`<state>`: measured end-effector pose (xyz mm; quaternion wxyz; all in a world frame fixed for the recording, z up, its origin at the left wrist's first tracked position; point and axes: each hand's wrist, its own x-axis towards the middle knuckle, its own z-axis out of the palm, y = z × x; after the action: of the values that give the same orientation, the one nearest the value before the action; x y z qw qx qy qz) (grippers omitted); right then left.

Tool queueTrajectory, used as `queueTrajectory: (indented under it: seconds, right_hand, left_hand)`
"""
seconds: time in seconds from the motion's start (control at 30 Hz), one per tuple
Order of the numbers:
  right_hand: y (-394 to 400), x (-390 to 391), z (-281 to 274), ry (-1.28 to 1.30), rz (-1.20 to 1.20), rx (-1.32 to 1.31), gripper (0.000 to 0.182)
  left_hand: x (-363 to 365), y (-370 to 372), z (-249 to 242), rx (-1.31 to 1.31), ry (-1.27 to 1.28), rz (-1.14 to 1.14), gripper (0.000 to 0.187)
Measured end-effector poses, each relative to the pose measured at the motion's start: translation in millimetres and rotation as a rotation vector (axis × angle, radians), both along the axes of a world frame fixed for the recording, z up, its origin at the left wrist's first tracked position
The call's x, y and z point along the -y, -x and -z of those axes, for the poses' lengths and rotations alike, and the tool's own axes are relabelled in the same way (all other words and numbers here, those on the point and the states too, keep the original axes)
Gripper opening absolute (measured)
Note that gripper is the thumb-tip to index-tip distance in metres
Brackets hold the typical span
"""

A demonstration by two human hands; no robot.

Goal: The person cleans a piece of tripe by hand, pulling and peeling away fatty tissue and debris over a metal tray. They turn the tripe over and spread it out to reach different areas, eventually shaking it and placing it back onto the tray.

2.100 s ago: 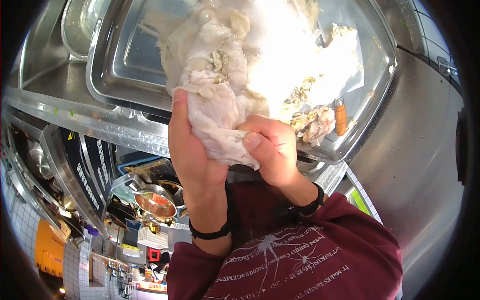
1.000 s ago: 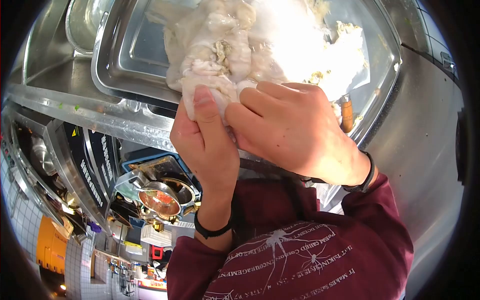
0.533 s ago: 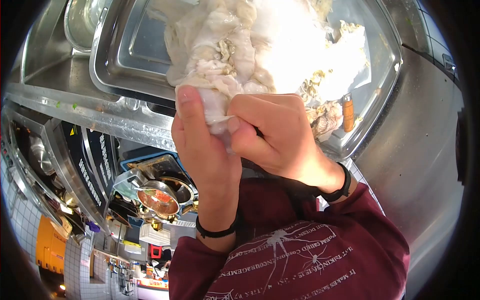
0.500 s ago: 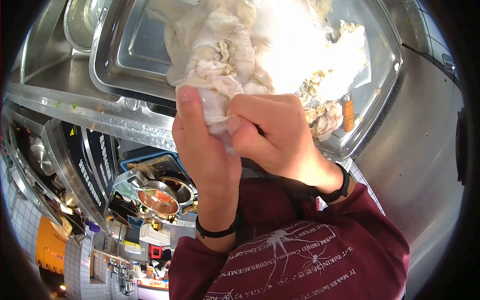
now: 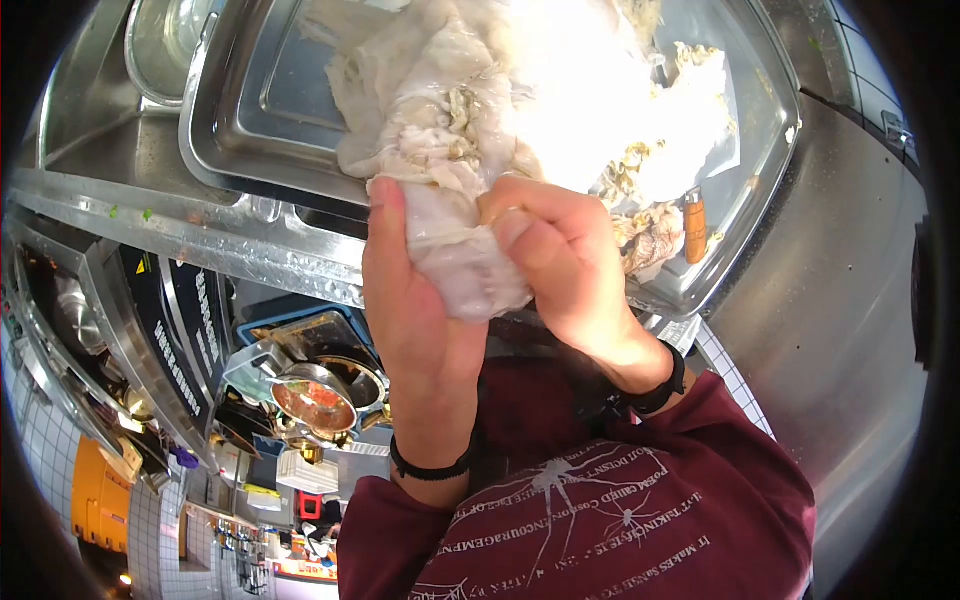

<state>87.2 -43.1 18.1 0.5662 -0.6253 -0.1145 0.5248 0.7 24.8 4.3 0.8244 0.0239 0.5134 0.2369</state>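
Clasped in left hand [image 5: 425, 295] along one edge and pinched firmly in right hand [image 5: 565, 250] along the other, with slick pale flesh [image 5: 465, 265] between them. Drawn out over the near rim of a metal tray [image 5: 215, 160], leading back into a larger heap inside, partly lost in glare. Close to ruffled scraps [image 5: 652, 240] and a wooden handle [image 5: 695, 228] beyond the right hand. Hidden along part of the near rim behind hands and flesh.

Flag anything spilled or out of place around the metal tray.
Green scraps lie on the metal ledge left of the metal tray, and a pale crumb sits on its right rim; both look like stray bits. A wooden handle, perhaps a tool's, also looks misplaced inside it.
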Motion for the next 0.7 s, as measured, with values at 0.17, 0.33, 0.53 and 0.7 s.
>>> queueTrajectory:
  seconds: [0.17,0.33,0.53,0.7]
  right_hand:
    - [8.1,5.3,13.4,-0.079,0.195,-0.102,0.017]
    - [-6.8,1.2,2.2,-0.054,-0.118,0.002,0.016]
    - [-35.3,-4.6,-8.0,-0.078,-0.479,0.406,0.019]
    - [-42.2,-10.5,-11.0,-0.088,-0.643,0.549,0.016]
  left_hand:
    - [1.4,3.7,-2.3,0.200,-0.224,0.041,0.048]
    - [-15.9,-0.2,-2.6,-0.084,-0.161,0.033,0.045]
    - [-13.9,6.2,-5.4,-0.223,-0.575,0.258,0.043]
    - [-16.6,6.9,-9.5,-0.130,-0.540,0.587,0.026]
